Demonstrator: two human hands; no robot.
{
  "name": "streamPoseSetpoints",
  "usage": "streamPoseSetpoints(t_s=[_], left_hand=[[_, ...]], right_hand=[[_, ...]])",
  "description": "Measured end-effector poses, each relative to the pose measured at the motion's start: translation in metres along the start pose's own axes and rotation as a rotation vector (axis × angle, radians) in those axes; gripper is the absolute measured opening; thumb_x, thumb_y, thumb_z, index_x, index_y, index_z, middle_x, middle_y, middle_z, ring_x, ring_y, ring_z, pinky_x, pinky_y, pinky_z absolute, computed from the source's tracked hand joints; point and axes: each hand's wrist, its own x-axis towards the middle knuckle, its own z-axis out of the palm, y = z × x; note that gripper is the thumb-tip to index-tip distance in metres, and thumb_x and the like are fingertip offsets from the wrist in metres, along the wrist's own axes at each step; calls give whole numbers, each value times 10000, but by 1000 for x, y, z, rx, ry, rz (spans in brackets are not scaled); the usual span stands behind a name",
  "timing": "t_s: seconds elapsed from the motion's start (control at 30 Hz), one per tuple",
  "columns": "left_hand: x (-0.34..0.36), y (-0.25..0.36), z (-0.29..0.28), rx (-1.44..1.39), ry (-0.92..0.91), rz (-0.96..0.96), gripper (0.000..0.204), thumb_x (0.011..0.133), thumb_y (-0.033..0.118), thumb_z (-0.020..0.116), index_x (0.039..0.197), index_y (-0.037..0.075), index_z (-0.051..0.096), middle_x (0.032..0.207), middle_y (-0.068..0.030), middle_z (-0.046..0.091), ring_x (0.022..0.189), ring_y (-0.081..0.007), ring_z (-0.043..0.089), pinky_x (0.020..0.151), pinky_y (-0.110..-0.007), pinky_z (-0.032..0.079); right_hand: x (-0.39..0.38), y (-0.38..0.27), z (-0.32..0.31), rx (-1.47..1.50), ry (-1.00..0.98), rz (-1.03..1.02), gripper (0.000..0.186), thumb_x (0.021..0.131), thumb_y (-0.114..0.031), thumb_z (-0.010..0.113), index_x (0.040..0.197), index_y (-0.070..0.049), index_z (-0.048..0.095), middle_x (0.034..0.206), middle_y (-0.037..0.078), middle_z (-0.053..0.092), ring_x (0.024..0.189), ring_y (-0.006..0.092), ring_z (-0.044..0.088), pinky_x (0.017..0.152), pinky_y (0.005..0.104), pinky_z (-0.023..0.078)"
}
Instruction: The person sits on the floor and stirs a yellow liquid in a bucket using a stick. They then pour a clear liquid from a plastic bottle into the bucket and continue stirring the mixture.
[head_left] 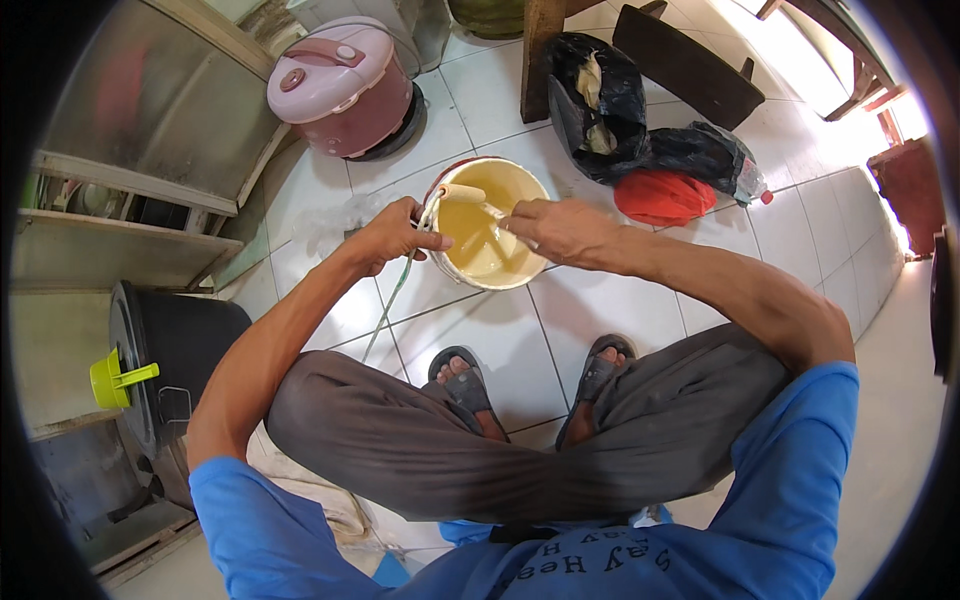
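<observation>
At nine o'clock I had the left hand (pixel 393 238) clasping the bucket (pixel 522 181), at three the right hand (pixel 566 231) pinching a whitish tool (pixel 493 211).

Strong daylight from the upper right bleaches the white floor tiles (pixel 795 130) there, while the cabinet (pixel 160 110) at left stands dimmer. Soft shadows lie around the sandals (pixel 466 390); central detail is mostly sharp. Fisheye distortion bends straight edges toward the rim, and black vignetting closes the corners

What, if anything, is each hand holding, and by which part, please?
The left hand grips the bucket by its left rim; the right hand seems to hold a pale tool, part unclear.
</observation>
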Motion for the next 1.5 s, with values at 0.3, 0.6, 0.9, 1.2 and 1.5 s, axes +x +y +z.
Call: streamPoseSetpoints(t_s=[0.3, 0.6, 0.9, 1.2, 1.5], left_hand=[[0, 1, 1, 26, 16, 45, 583, 697, 239, 905, 1053, -36, 534, 882, -102, 605, 737, -158, 596, 627, -282, 507], [2, -3, -3, 8, -3, 22, 647, 684, 255, 927, 1076, -52, 515, 933, -119, 601, 832, -181, 623, 646, -294, 542], [2, -4, -1, 47, -13, 63, 637, 669, 271, 930, 1046, -21, 508, 903, -92, 571, 772, -163, 577, 631, -288, 512], [1, -2, 0, 30, -19, 33, 627, 655, 297, 934, 1009, -8, 515, 887, -91, 557, 785, -168, 572, 629, -289, 500], [4, -10, -3, 93, 12, 60, 630, 648, 325, 924, 989, -22, 523, 881, -104, 562, 768, -166, 567, 608, -299, 491]], right_hand=[[-2, -8, -6, 51, -100, -4, 378, 896, -78, 603, 1265, -1, 586, 1060, 141, 609, 958, 321, 652, 798, 431, 550], [0, -16, -2, 87, -188, -102, 308, 881, -88, 611, 1176, 3, 606, 1009, 160, 622, 919, 360, 656, 802, 450, 548], [11, -5, 10, 52, 150, -53, 267, 870, -88, 594, 1122, -2, 618, 969, 165, 620, 891, 366, 670, 783, 461, 551], [-1, -10, -2, 12, -128, -125, 346, 883, -88, 601, 1220, -13, 594, 1060, 141, 609, 944, 341, 659, 808, 447, 551], [-4, -10, -12, 31, -246, -63, 247, 898, -89, 577, 1128, -10, 615, 992, 158, 613, 943, 351, 664, 796, 456, 548]])
